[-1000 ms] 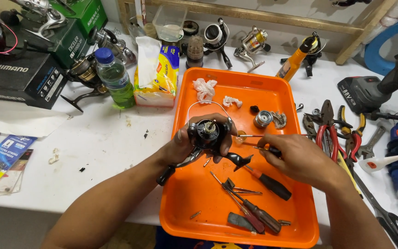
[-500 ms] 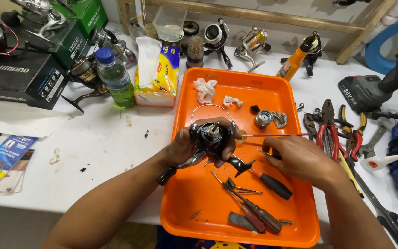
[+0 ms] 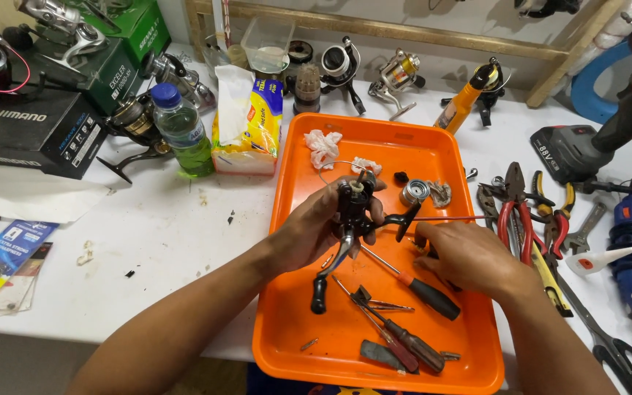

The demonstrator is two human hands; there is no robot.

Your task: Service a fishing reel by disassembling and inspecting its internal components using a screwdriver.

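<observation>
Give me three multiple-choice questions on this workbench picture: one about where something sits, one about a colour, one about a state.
1. Where does the clear plastic bottle of green liquid stand?
A. on the white table left of the tray
B. inside the tray
C. on the wooden shelf

2. What colour is the rectangular plastic tray?
A. blue
B. orange
C. grey

3. How is the black fishing reel now?
A. lying in the tray
B. held up by the left hand
C. boxed

Answers: 1 A, it stands beside the tissue pack; 2 B, its rim and floor are orange; 3 B, the fingers grip it above the tray.
</observation>
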